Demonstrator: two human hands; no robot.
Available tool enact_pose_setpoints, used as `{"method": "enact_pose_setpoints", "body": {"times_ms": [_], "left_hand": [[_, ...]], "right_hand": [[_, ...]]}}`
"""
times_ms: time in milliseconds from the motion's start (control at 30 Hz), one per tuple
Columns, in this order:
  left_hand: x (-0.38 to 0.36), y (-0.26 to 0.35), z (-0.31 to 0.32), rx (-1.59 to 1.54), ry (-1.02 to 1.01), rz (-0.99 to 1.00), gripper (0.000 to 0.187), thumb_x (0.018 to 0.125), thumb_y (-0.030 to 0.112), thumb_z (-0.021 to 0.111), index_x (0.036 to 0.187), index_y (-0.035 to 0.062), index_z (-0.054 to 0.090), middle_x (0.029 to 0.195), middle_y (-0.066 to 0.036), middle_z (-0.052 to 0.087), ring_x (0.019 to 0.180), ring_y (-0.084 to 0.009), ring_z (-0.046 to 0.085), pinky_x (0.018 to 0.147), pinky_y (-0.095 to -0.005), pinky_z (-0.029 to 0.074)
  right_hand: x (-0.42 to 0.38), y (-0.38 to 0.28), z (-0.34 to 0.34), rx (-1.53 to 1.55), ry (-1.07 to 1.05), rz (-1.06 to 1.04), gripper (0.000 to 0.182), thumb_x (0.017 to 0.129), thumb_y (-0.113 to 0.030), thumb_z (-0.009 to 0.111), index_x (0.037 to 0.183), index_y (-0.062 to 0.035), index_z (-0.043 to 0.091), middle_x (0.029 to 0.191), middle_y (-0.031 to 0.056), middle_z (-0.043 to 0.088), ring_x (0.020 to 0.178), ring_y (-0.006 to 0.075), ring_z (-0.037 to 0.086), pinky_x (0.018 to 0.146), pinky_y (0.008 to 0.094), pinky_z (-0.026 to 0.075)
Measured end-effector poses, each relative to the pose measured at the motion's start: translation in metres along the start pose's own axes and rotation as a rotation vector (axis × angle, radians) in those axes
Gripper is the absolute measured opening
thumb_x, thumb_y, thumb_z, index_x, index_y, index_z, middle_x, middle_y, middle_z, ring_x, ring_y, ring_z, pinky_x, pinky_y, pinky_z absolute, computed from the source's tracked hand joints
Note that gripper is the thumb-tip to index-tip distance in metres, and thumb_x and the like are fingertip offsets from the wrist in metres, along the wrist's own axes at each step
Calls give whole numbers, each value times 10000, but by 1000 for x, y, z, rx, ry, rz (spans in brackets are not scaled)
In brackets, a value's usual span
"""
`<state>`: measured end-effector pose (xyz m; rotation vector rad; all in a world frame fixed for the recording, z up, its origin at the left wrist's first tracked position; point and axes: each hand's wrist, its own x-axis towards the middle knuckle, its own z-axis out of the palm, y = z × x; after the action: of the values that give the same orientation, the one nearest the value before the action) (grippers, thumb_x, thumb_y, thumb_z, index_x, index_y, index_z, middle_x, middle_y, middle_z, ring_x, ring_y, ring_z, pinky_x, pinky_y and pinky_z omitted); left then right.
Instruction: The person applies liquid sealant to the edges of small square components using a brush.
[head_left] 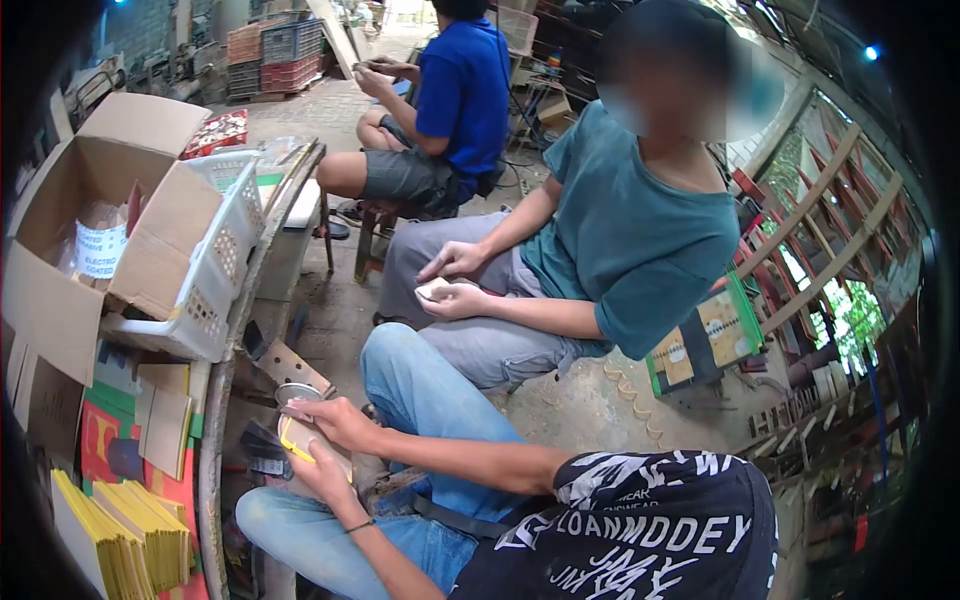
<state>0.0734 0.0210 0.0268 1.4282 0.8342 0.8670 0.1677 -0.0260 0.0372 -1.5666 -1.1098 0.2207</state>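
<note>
Near the bench edge, my left hand, with a dark band at its wrist, is closed around a flat tan piece with a bright yellow edge. My right hand reaches over the top of the same piece, its fingers bent against it. What those fingers pinch is too small to make out. Just beyond the fingertips sits a round grey metal rim, beside a tan board with holes. My jeans-clad knees lie on either side of my forearms.
On the left bench stand an open cardboard box, a white plastic basket and stacks of yellow-edged sheets. A person in a green shirt sits close by, holding a small pale piece. Another in blue sits farther back.
</note>
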Motion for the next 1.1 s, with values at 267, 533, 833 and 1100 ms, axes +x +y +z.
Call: {"method": "enact_pose_setpoints", "body": {"times_ms": [267, 533, 833, 1100], "left_hand": [[-5, 33, -18, 13, -17, 194, 455, 883, 29, 422, 1334, -29, 392, 1353, -172, 431, 1233, -255, 435, 1026, -345, 326], [-1, 50, -26, -276, 137, 14, 383, 938, 134, 447, 1292, -12, 466, 1292, -136, 494, 1142, -226, 501, 967, -329, 393], [5, 44, -23, -129, 187, 53, 380, 943, 161, 454, 1280, -12, 481, 1259, -140, 520, 1110, -221, 521, 941, -324, 406], [6, 42, -24, -439, 154, -91, 367, 903, 92, 446, 1257, -4, 476, 1260, -125, 497, 1137, -229, 493, 972, -345, 392]], "right_hand": [[27, 19, -22, -87, -22, 176, 324, 764, -110, 572, 1081, -70, 622, 870, 171, 658, 780, 282, 658, 676, 412, 498], [68, -28, -87, 149, 137, 145, 346, 830, 3, 521, 1166, -42, 591, 1074, 149, 647, 980, 202, 635, 845, 299, 497], [92, -22, -79, 103, 73, 86, 309, 814, -40, 547, 1116, -31, 611, 878, 128, 669, 786, 140, 628, 716, 286, 504], [99, -24, -63, 13, -70, 156, 283, 806, -90, 574, 1077, -30, 628, 833, 119, 668, 757, 140, 618, 699, 296, 499]]}}
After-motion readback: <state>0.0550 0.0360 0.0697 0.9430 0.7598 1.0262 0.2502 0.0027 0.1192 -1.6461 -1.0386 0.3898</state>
